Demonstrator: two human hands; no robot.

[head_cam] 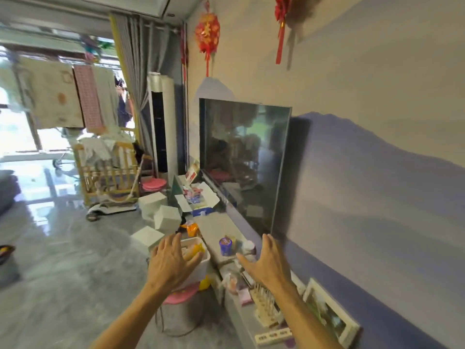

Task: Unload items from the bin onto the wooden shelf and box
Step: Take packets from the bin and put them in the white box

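Note:
A white plastic bin [201, 267] rests on a pink stool [180, 297] beside a long grey TV cabinet [214, 226]. Yellow and orange packets [195, 249] lie inside the bin. My left hand [171, 263] hovers over the bin's near side, fingers spread, holding nothing. My right hand [264, 265] is held open above the cabinet top, palm turned left, empty. A blue jar [225, 246] and a white-lidded bottle [249, 248] stand on the cabinet between my hands. A small wooden rack [266, 307] stands on the cabinet below my right forearm.
A large TV [245, 165] leans on the wall above the cabinet. White boxes [161, 212] sit on the floor beyond the bin, an open white box [201, 197] at the cabinet's far end. A picture frame [329, 313], a power strip [274, 336] and a wooden crib [108, 170] are nearby.

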